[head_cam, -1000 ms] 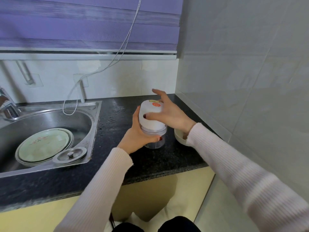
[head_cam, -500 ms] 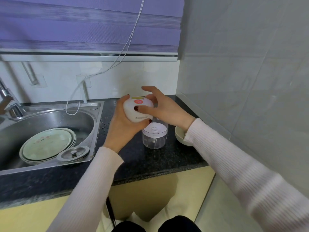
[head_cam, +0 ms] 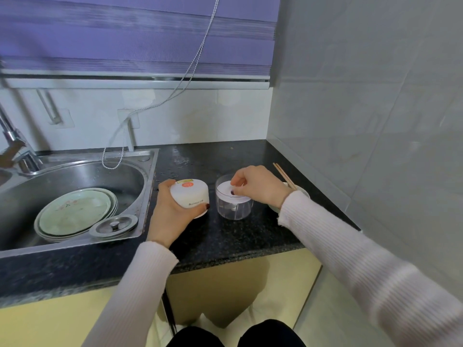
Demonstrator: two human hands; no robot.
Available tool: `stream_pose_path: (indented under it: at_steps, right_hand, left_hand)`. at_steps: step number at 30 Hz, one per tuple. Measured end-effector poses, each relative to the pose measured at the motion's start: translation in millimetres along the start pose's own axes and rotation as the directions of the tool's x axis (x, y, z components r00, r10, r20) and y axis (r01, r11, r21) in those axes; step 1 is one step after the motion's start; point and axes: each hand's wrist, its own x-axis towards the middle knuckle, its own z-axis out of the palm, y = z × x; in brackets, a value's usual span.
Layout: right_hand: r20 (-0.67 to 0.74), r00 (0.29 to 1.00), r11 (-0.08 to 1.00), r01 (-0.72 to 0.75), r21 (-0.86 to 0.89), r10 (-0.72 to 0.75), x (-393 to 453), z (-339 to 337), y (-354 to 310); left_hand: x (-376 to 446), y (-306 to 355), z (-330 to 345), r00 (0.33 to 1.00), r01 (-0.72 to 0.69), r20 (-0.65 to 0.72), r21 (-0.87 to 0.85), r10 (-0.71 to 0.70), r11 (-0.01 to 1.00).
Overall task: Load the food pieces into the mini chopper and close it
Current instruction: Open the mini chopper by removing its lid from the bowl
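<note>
Black granite beside the sink (head_cam: pixel 75 176): your left hand (head_cam: pixel 172 214) grips the motor head (head_cam: pixel 189 195), right hand (head_cam: pixel 258 187) pinches the inner cover (head_cam: pixel 229 191) atop the clear cup (head_cam: pixel 234 207); tugging could tip it.

bowl (head_cam: pixel 302 192): mostly behind your right wrist, can't see what's in it | chopsticks (head_cam: pixel 283 175): lower ends hidden by that wrist | chopper cup (head_cam: pixel 234 209): blade area too blurry to make out | motor top (head_cam: pixel 190 195): label print too tiny to read | faucet (head_cam: pixel 15 149): cut off at left edge
</note>
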Motion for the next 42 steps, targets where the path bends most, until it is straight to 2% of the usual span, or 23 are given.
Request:
stream_pose_path:
  at_steps: [10,18,23,27,31,36,42]
  right_hand:
    - [-0.002,1.0,0.99,0.016,-0.14,-0.016,10.0,6.7,-2.3]
    - [-0.012,1.0,0.999,0.019,-0.034,-0.02,7.4,0.0,-8.7]
    - [-0.103,0.993,0.996,0.067,0.058,-0.061,4.8,-23.3,-15.3]
    - [-0.162,0.976,0.975,0.169,0.148,-0.144,10.9,-28.1,-36.3]
    - [-0.108,0.976,0.962,0.206,0.18,-0.189,21.0,-9.5,-63.3]
    - [-0.032,0.981,0.959,0.196,0.206,-0.193,31.2,14.9,-77.1]
    - [0.002,0.983,0.96,0.177,0.215,-0.182,36.3,29.2,-72.0]
  left_hand:
    - [0.6,9.4,-2.2,0.996,-0.027,0.086,0.064,0.022,0.998]
    - [0.7,17.7,-5.6,0.994,-0.065,0.104,0.196,0.045,0.979]
    - [2.0,20.4,-7.7,0.991,-0.092,0.116,0.217,0.068,0.972]
    - [4.7,24.0,-12.1,0.986,-0.142,0.107,0.143,0.128,0.979]
    - [7.4,29.4,-15.4,0.976,-0.19,0.103,-0.018,0.191,0.982]
    - [8.1,23.5,-22.5,0.986,-0.126,0.095,-0.132,0.139,0.983]
    - [7.3,14.0,-20.9,0.987,-0.085,0.127,-0.124,0.1,0.989]
